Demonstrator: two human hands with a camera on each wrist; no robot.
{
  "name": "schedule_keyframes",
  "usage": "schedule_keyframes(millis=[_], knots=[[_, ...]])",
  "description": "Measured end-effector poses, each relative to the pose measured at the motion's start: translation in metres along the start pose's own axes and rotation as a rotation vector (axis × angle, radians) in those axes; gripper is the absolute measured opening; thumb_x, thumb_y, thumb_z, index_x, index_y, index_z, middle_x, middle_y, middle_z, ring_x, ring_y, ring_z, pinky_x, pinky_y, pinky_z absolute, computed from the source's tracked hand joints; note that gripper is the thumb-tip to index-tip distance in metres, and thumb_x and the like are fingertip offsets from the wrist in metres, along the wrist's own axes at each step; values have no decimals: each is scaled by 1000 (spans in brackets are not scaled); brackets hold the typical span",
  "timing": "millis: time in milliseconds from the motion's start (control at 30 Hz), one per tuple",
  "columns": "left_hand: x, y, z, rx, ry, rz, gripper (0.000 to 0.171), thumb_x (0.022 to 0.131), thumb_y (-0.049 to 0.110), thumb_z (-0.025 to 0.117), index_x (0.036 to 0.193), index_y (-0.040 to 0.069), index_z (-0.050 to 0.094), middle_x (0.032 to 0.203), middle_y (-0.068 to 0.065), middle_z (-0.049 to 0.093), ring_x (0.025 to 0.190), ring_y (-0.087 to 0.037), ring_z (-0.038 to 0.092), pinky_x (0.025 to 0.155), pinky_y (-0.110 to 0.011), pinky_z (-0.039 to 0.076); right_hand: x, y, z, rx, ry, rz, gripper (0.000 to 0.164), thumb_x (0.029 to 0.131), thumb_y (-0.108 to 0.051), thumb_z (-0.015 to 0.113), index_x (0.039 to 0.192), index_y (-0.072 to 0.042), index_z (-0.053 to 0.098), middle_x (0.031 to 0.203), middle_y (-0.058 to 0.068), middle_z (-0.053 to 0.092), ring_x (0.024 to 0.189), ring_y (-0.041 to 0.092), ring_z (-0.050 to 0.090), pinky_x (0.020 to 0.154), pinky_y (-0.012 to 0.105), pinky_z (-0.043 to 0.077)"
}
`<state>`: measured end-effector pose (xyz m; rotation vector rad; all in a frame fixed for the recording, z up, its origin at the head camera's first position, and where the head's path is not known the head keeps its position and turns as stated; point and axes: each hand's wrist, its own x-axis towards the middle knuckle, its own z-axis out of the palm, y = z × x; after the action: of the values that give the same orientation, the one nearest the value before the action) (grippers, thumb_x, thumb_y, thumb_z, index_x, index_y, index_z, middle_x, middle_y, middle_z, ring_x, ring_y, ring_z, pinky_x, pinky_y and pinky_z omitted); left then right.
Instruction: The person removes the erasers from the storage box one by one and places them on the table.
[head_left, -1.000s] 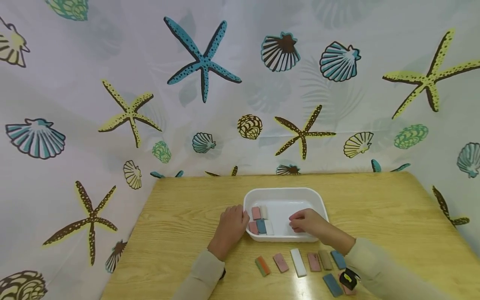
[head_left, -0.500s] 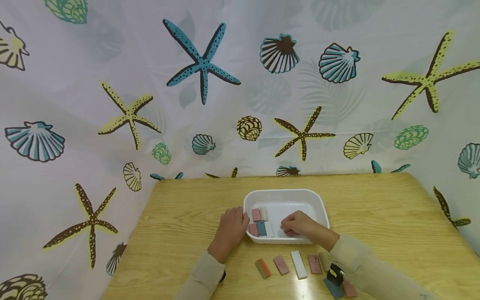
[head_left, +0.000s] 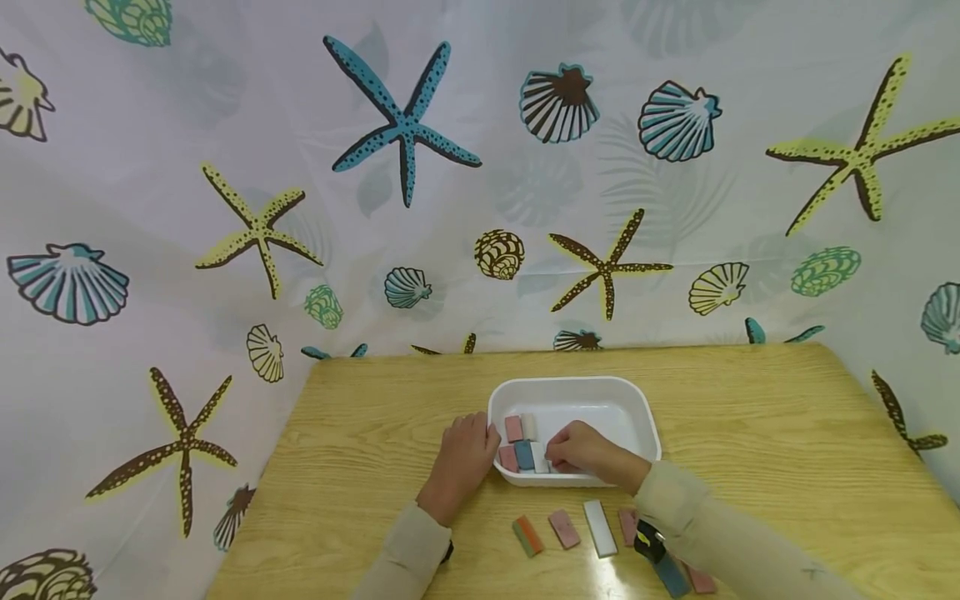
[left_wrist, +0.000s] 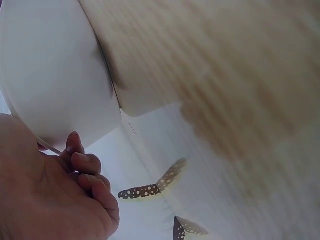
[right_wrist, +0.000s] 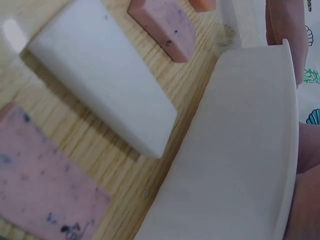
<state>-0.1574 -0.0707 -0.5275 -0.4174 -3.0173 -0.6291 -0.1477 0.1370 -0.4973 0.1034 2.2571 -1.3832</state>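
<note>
My left hand [head_left: 465,454] grips the left rim of a white plastic tray [head_left: 651,417]; in the left wrist view its curled fingers [left_wrist: 92,182] are at the tray's edge. Inside, at the left, lie several erasers: a pink eraser [head_left: 513,428] and an off-white eraser [head_left: 529,427] behind, with another pink eraser [head_left: 508,457], a blue eraser [head_left: 523,455] and a white eraser [head_left: 540,457] in front. My right hand [head_left: 588,452] reaches over the front rim, bent fingertips low beside the white eraser. Whatever they may hold is hidden.
In front of the tray, on the wooden table [head_left: 360,417], lie an orange-and-green eraser [head_left: 528,536], a pink block [head_left: 564,529], a long white block [head_left: 600,528] and a blue block [head_left: 671,577]. More blocks are partly under my right sleeve. A seashell-print curtain [head_left: 450,208] surrounds the table.
My right hand has moved left inside the tray, up to the white eraser, and its sleeve now covers more blocks on the table. The left hand stays at the rim.
</note>
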Motion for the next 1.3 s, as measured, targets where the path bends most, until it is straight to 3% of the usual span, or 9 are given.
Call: schedule_keyframes(millis=[567,933,1300], knots=[[1,1,-3,-4,3,4,23,98,29,36,82,14,45,73,3,43,70,-17,39,66,-34,32,10,-6,15,-170,117,-36,11,74,-7,69,79,1,63,63,6,60,58,14,56,54,23,42],[-1,2,-4,-15,17,22,23,98,27,37,80,14,44,70,2,40,67,-18,37,64,-33,30,9,-9,18,-263,148,-82,15,73,-8,69,78,1,59,66,4,55,62,15,51,58,27,41],[-1,3,-6,-8,-3,11,23,98,27,35,82,14,44,72,3,41,69,-17,38,66,-33,31,11,-10,20,-345,156,-107,18,77,-12,67,70,-1,55,61,3,48,56,15,44,52,26,35]])
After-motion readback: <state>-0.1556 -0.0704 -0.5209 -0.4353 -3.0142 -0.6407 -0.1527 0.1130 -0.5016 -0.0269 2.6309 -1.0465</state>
